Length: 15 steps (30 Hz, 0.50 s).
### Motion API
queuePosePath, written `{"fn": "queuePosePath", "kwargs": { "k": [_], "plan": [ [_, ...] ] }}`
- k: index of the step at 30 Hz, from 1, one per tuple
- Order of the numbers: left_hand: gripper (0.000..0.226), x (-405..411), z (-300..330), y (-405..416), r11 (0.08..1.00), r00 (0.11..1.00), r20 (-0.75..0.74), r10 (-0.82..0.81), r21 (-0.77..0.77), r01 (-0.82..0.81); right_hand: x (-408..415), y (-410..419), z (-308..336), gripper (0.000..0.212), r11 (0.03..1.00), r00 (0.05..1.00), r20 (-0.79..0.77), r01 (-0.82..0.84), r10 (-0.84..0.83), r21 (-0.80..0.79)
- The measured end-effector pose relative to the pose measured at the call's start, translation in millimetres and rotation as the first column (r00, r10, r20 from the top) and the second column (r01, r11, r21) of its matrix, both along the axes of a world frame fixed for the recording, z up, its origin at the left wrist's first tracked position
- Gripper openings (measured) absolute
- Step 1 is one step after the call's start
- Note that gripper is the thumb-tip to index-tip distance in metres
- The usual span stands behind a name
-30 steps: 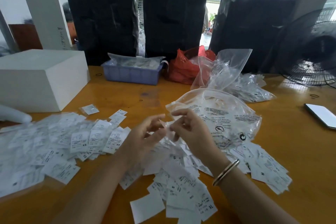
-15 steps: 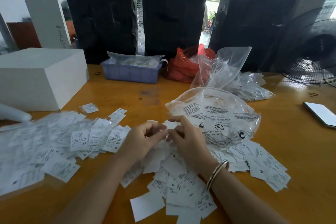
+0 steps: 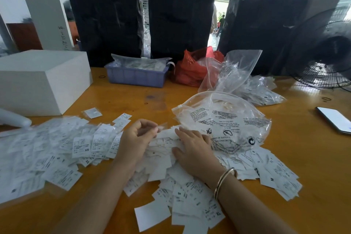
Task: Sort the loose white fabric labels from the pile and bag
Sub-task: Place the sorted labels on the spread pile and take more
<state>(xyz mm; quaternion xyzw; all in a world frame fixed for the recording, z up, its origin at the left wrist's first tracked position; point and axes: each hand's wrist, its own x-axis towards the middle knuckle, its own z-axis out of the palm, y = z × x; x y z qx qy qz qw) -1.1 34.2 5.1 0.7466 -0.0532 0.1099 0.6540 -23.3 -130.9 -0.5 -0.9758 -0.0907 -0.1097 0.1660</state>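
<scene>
Directly below you, the loose white fabric labels (image 3: pixel 182 192), small rectangles printed with black text and size letters such as XS, S, M and XL, lie heaped on the orange wooden surface (image 3: pixel 303 157). A flatter spread of them runs off to your left. Your right hand (image 3: pixel 193 148) lies palm down on the heap, fingers (image 3: pixel 185 132) straight and pressing the labels, gripping nothing; a gold bangle (image 3: pixel 225 178) sits on that wrist. Your left hand (image 3: pixel 135 138) hovers at the heap's left edge, fingers curled toward the thumb; whether they pinch a label, you cannot tell. Just beside your right hand, touching the heap, lies the clear plastic zip bag with black warning print (image 3: pixel 224 119), puffed and resting partly on the labels.
</scene>
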Motion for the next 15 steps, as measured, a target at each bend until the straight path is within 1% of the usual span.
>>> {"fn": "queuePosePath", "kwargs": {
  "k": [3,6,9,12,15],
  "plan": [
    [0.024,0,3,2,0.999,1.0,0.018,-0.006,-0.039,0.006,3,4,2,0.05,1.0,1.0,0.009,0.005,-0.005,-0.018],
    [0.032,-1,4,2,0.996,1.0,0.019,-0.022,-0.091,0.023,1,4,3,0.039,1.0,0.997,0.077,0.005,-0.005,-0.008],
    [0.028,0,4,1,0.991,0.999,-0.002,-0.034,-0.128,0.033,-2,4,2,0.03,0.998,0.993,0.12,-0.022,0.016,0.051],
    [0.026,0,4,0,0.994,1.0,0.002,-0.024,-0.102,0.024,-5,4,3,0.022,0.991,0.989,0.151,-0.034,0.014,0.13],
    [0.016,0,3,0,0.997,1.0,0.012,0.012,-0.075,-0.011,-9,4,5,0.017,0.972,0.973,0.228,-0.036,-0.018,0.231]
  ]
}}
